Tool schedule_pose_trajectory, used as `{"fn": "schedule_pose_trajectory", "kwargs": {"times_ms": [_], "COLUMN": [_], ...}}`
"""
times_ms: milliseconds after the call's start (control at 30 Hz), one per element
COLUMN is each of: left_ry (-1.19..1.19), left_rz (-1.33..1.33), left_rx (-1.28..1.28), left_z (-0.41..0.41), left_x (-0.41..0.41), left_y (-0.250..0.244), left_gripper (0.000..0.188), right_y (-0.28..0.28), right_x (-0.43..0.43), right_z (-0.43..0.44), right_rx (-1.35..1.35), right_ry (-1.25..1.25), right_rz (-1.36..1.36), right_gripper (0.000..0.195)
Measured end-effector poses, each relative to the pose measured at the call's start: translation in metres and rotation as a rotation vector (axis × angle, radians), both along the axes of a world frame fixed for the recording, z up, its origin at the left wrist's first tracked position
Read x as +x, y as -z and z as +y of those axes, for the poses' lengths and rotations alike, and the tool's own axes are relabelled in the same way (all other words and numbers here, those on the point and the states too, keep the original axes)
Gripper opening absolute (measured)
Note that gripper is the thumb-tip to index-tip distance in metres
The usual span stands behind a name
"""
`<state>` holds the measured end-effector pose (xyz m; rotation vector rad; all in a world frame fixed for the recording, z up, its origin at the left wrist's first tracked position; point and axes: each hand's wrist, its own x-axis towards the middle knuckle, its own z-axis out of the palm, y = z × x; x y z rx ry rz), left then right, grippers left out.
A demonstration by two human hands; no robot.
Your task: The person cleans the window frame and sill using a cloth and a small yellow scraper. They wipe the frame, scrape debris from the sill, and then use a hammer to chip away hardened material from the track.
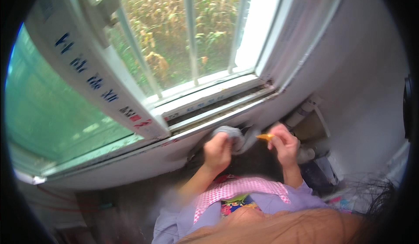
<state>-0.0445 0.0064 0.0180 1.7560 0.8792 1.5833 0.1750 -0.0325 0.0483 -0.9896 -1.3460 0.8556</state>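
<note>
My left hand (217, 153) grips a grey rounded bundle (228, 132) with fine ridges, like wound yarn or knitted fabric. From its right side a loose grey length (247, 142) reaches toward my other hand; blur hides where it ends. A small flat orange-yellow piece (264, 136) is pinched between the thumb and fingers of my right hand (284, 142). The two hands are apart, held in front of my chest and just below the window sill (226, 108).
A sliding window frame (108, 90) bearing writing stands at the left, its right side open onto metal bars (193, 38) and a crop field (157, 11). White pipes (302, 111) and a dark box (316, 173) are by the wall at the right.
</note>
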Motion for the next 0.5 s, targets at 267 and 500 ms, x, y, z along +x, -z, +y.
{"fn": "schedule_pose_trajectory", "kwargs": {"times_ms": [267, 500], "left_ry": [-0.016, 0.020], "left_rz": [-0.022, 0.150], "left_rx": [-0.140, 0.024], "left_z": [-0.016, -0.020], "left_x": [-0.031, -0.035], "left_y": [-0.002, -0.009], "left_gripper": [0.009, 0.012], "right_y": [-0.039, -0.047], "right_x": [-0.007, -0.018], "right_z": [0.063, 0.119], "right_rx": [0.284, 0.234], "right_ry": [0.342, 0.466], "right_rz": [-0.471, -0.590], "right_gripper": [0.006, 0.009]}}
